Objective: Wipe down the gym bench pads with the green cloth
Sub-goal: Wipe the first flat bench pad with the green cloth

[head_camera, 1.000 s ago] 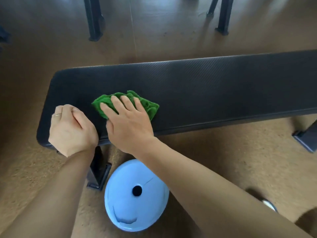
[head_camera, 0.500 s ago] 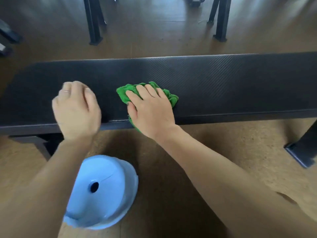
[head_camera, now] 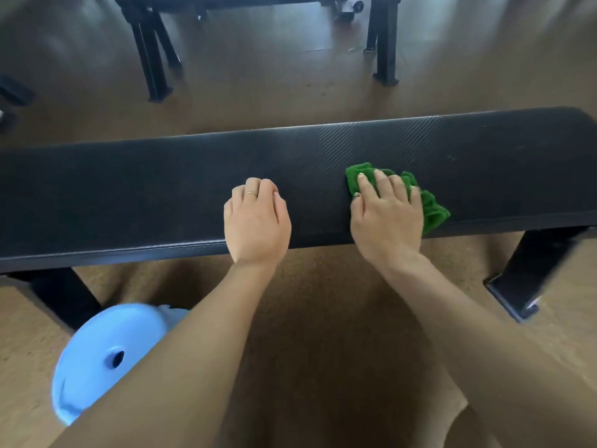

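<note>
head view looks down on a long black gym bench pad (head_camera: 161, 185) with a woven, carbon-like texture, running across the frame over a brown floor (head_camera: 323, 334). right hand (head_camera: 386, 218) lies flat on the bunched green cloth (head_camera: 431, 210), fingers straight and spread, pressing it onto the pad near the front edge; cloth sticks out past the fingertips and to the right of the hand. compared with half a second ago, this hand and the cloth sit further right along the pad, nearer the bench's right leg (head_camera: 529, 273). left hand (head_camera: 256, 221) rests on the pad to the left of the cloth, well apart from it, fingers curled under into a loose fist with nothing in it, a thin ring (head_camera: 251, 193) on one finger; it too has travelled right along the bench from where it was. a light blue round stool (head_camera: 97, 357) with a centre hole stands on the floor at lower left, partly behind the left forearm, and now lies further left in the frame than before. beyond the bench, black legs of another piece of equipment (head_camera: 151, 56) stand on the floor.
</note>
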### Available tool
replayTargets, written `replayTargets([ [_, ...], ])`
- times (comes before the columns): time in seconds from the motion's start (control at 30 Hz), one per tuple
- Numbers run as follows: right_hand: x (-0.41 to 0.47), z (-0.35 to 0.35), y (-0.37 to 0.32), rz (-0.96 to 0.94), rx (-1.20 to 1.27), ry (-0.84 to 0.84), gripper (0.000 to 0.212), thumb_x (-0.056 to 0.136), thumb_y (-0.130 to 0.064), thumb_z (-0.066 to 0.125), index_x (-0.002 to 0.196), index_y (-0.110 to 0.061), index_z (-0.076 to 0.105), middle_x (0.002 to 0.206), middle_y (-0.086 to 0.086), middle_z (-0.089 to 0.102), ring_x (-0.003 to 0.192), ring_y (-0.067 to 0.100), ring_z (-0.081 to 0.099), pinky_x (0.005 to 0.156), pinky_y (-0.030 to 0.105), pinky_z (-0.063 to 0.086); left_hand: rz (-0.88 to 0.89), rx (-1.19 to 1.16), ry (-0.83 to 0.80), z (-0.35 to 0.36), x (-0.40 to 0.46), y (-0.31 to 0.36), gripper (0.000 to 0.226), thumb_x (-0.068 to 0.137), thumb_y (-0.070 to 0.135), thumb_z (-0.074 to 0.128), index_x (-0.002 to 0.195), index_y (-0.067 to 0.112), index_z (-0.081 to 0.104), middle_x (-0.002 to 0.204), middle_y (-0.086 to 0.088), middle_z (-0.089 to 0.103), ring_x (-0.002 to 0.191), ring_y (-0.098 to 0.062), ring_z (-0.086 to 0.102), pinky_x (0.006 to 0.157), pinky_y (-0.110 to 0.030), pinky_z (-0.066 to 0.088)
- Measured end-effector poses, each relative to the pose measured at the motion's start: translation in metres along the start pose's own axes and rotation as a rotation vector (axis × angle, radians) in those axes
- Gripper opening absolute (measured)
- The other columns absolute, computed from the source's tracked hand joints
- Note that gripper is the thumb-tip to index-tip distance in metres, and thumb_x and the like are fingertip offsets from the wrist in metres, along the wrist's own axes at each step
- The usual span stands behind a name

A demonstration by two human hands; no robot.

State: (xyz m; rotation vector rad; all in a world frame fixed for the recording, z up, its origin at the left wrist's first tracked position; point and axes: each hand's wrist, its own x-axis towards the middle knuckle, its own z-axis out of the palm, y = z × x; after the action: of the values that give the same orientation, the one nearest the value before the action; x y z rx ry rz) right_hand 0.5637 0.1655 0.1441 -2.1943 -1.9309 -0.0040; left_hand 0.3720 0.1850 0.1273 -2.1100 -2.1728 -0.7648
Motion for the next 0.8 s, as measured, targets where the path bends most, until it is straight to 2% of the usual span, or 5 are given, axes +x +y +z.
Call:
replayTargets([
  [0.13,-0.008,0.012,-0.062,-0.337,0.093,-0.020,0.057,0.104,-0.038,0.021,0.148,-0.022,0.055,0.154,0.003,0.053,0.145,0.026,0.045,0.122,0.050,0.030,-0.038,-0.028,0.060,0.001,0.000,-0.002,0.030,0.106,0.028,0.033,0.101,0.014,0.060,0.106,-0.003,0.062,0.096,-0.025,0.057,0.084,-0.044,0.050],
  [0.27,0.015,0.009,-0.036,-0.526,0.130,-0.099,0.055,0.105,-0.037,0.024,0.147,-0.023,0.057,0.152,0.004,0.055,0.143,0.026,0.047,0.121,0.048,0.034,-0.055,-0.025,0.121,0.002,-0.003,-0.003,0.024,0.105,0.022,0.036,0.096,0.013,0.057,0.099,-0.004,0.060,0.087,-0.026,0.055,0.075,-0.044,0.047],
  [0.53,0.125,-0.014,0.107,-0.106,-0.005,-0.207,0.054,0.109,-0.039,0.024,0.162,-0.029,0.031,0.169,0.003,0.027,0.155,0.026,0.023,0.127,0.046,0.016,-0.064,0.029,0.154,0.003,-0.003,0.000,0.018,0.100,0.019,0.043,0.094,0.011,0.058,0.099,-0.005,0.060,0.084,-0.026,0.053,0.072,-0.037,0.040],
  [0.63,0.130,-0.008,0.098,-0.004,-0.011,-0.227,0.056,0.109,-0.038,0.022,0.163,-0.025,0.028,0.171,0.004,0.022,0.157,0.026,0.018,0.127,0.048,0.011,-0.056,0.057,0.149,0.005,-0.003,0.001,0.017,0.097,0.018,0.043,0.093,0.010,0.057,0.099,-0.005,0.059,0.084,-0.026,0.051,0.073,-0.034,0.034],
  [0.8,0.073,0.001,0.002,-0.394,0.075,-0.199,0.060,0.102,-0.039,0.024,0.156,-0.025,0.043,0.165,0.000,0.037,0.153,0.026,0.030,0.126,0.047,0.017,-0.041,0.074,0.125,0.004,-0.005,0.000,0.015,0.092,0.018,0.043,0.092,0.010,0.055,0.103,-0.007,0.057,0.086,-0.029,0.050,0.073,-0.043,0.042],
])
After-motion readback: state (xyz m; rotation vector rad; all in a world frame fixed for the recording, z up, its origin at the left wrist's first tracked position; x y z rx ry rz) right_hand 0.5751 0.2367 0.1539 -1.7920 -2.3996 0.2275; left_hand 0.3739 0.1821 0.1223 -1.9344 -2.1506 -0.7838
